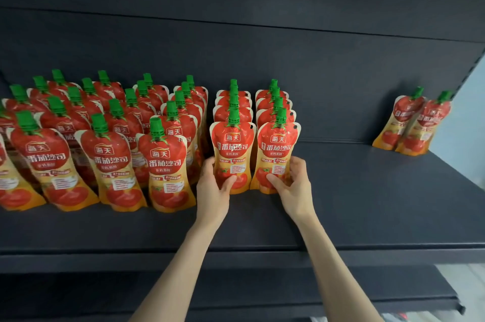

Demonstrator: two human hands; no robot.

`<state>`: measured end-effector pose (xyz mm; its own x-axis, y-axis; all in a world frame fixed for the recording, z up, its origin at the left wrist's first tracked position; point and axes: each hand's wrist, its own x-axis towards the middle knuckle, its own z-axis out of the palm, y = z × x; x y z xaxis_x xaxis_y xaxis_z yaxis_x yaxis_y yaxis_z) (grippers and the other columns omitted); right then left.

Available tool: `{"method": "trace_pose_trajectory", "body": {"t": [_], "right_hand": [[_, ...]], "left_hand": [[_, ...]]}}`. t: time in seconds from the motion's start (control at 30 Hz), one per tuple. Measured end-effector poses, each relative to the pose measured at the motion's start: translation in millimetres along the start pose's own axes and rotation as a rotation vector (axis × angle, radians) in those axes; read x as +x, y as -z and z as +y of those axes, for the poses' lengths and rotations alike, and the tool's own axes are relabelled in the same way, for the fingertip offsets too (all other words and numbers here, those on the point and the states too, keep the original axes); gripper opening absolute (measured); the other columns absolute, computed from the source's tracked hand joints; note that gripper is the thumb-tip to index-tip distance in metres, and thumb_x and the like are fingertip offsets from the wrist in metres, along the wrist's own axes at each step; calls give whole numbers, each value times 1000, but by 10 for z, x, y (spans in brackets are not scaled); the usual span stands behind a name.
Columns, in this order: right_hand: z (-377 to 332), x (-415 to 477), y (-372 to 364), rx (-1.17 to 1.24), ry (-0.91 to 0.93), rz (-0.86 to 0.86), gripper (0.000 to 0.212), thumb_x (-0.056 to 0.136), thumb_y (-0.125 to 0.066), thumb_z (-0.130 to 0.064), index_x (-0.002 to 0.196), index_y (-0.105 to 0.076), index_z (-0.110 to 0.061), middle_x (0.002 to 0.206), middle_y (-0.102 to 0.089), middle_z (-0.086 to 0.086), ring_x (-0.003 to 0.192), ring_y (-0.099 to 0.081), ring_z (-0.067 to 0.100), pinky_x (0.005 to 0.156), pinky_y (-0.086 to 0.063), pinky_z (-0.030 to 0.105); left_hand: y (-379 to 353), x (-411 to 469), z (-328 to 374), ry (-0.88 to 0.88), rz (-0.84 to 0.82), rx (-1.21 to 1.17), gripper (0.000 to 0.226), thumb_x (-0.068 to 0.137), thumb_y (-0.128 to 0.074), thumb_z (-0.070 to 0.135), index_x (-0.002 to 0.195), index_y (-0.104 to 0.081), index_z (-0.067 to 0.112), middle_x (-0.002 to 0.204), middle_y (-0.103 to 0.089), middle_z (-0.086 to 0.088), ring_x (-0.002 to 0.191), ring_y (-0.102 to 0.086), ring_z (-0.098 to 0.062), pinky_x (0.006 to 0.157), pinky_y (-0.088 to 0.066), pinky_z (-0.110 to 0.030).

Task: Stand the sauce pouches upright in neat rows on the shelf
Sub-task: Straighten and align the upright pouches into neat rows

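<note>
Fingers (210, 169) of the left hand (214, 190) wrap the lower left edge of the front pouch (232, 154) in one row, thumb pressed across its printed tomato; hand is closed on that pouch. Right hand (291, 185) grips the neighbouring front pouch (277, 156) the same way, fingers on its right edge, thumb on the front face. Both pouches stand upright on the dark shelf (367, 203), side by side, nearly touching, green caps up, labels facing the camera.

Behind each held pouch a straight file of more pouches runs toward the back panel (262, 54): left file (233, 101), right file (274, 101), only tops and caps showing. Exact count per file hard to tell.

Left of the hands, a big block of pouches (105, 125) fills the shelf in several rows, all upright, wide-angle view makes them appear to lean outward. Closest front pouch of that block (168, 167) stands just beside the left hand, set slightly nearer the shelf edge than the held pair.

Far right, near the back corner, two separate pouches (412, 122) stand leaning together, touching, well apart from the rows. Bare shelf between them and the right hand.

Both forearms are bare, reaching up over the shelf front edge (236, 251). A lower shelf (236, 293) shows below.
</note>
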<state>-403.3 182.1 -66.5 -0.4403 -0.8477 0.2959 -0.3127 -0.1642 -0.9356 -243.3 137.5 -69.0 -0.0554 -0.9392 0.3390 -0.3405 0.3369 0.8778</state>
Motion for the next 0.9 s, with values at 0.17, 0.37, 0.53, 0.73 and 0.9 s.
{"method": "trace_pose_trajectory", "body": {"t": [0.17, 0.37, 0.53, 0.73, 0.9], "right_hand": [[19, 43, -33, -52, -16, -3, 45, 86, -65, -14, 124, -40, -15, 110, -62, -4, 96, -60, 6, 71, -47, 2], [20, 85, -5, -107, -34, -4, 46, 87, -64, -19, 126, -39, -16, 111, -60, -7, 97, -59, 7, 68, -46, 4], [31, 77, -9, -106, -50, -31, 50, 87, -64, -21, 128, -36, -17, 114, -58, -7, 101, -58, 8, 75, -45, 9], [28, 65, 33, -112, -50, -66, 52, 85, -66, -15, 128, -37, -15, 113, -56, -9, 98, -55, 4, 69, -45, 1], [36, 79, 44, -117, -65, -100, 50, 87, -63, -18, 130, -36, -16, 117, -55, -8, 104, -55, 6, 81, -45, 11]], "left_hand": [[-15, 34, -21, -15, 22, 19, 49, 85, -63, 20, 128, -42, 10, 127, -55, -7, 120, -51, -21, 97, -41, -29], [-2, 67, -49, -5, 13, 3, 49, 86, -63, 20, 129, -42, 11, 129, -53, -6, 122, -49, -20, 99, -39, -31], [-14, 64, -61, 4, 24, 10, 52, 86, -63, 23, 131, -40, 12, 131, -52, -7, 123, -49, -21, 98, -41, -33], [-17, 64, -60, 31, 24, 16, 56, 85, -63, 24, 133, -38, 12, 133, -51, -6, 124, -48, -21, 99, -41, -33], [-11, 72, -79, 15, 10, 13, 51, 86, -62, 23, 131, -40, 11, 131, -52, -7, 123, -49, -22, 99, -43, -36]]}}
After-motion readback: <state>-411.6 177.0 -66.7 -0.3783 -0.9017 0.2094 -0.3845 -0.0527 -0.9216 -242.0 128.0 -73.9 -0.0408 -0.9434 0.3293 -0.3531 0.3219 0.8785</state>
